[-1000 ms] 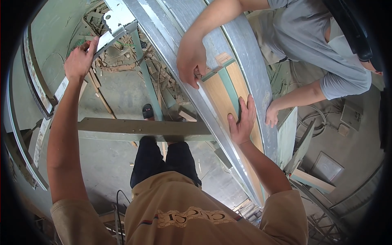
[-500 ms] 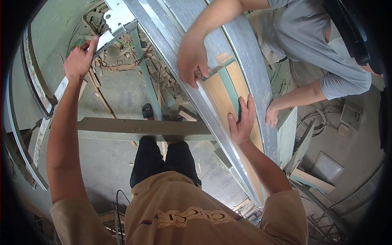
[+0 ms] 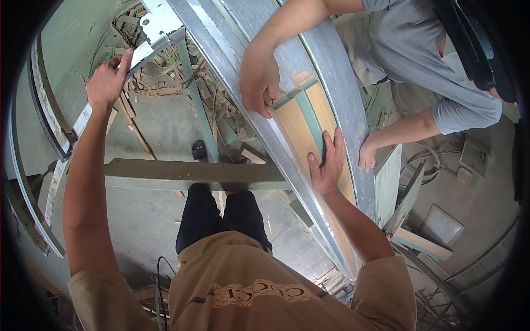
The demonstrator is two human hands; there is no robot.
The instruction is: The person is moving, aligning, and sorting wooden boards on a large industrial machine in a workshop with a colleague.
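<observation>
At the upper left, my left hand (image 3: pixel 106 83) is closed round a pale, worn metal bar (image 3: pixel 142 54) that runs off the machine table. My right hand (image 3: pixel 330 163) lies flat with spread fingers on long wooden boards (image 3: pixel 291 119) with a green strip (image 3: pixel 310 118) along them. These boards rest on a grey metal table (image 3: pixel 348 105), beside a raised metal rail (image 3: pixel 287 146). A co-worker's hand (image 3: pixel 259 83) is bent over the rail at the far end of the boards; its fingertips are partly hidden. The co-worker's other hand (image 3: pixel 367 156) rests at the table's right edge.
A brown metal beam (image 3: pixel 193 172) crosses in front of my legs. Wood offcuts (image 3: pixel 171 69) are heaped on the floor beyond it. Curved metal strips (image 3: pixel 27 182) stand at the left. Coiled cable (image 3: pixel 428 160) and a framed panel (image 3: pixel 443 225) lie on the right.
The co-worker's hand near the boards' far end has shifted slightly, its fingers curling and uncovering more of the board end. My hands and the boards look unmoved.
</observation>
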